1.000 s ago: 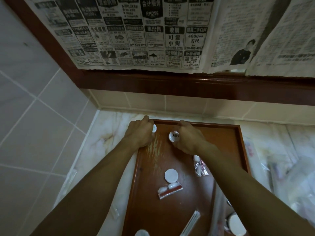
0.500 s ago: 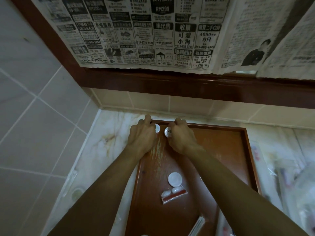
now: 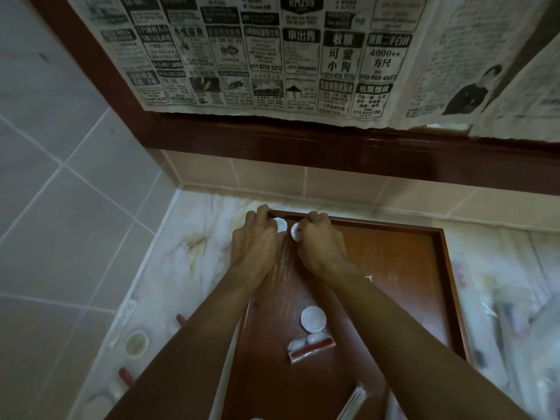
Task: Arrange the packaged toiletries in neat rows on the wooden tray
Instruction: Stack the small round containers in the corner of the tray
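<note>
White round packets (image 3: pixel 280 224), likely light and slippery, pinched at the rims by left hand (image 3: pixel 254 242) and right hand (image 3: pixel 321 244) on wooden tray (image 3: pixel 394 268)

Bathroom, likely home: tiled walls (image 3: pixel 60 207), marble counter (image 3: pixel 206 231), newspaper-covered mirror frame (image 3: pixel 333 147).

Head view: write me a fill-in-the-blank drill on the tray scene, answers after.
1. Each hand holds a small round white ____.
2. Both sit at the wooden tray's far-____ corner.
3. The loose round packet lies just beyond a ____-striped sachet.

Answers: packet; left; red
</note>
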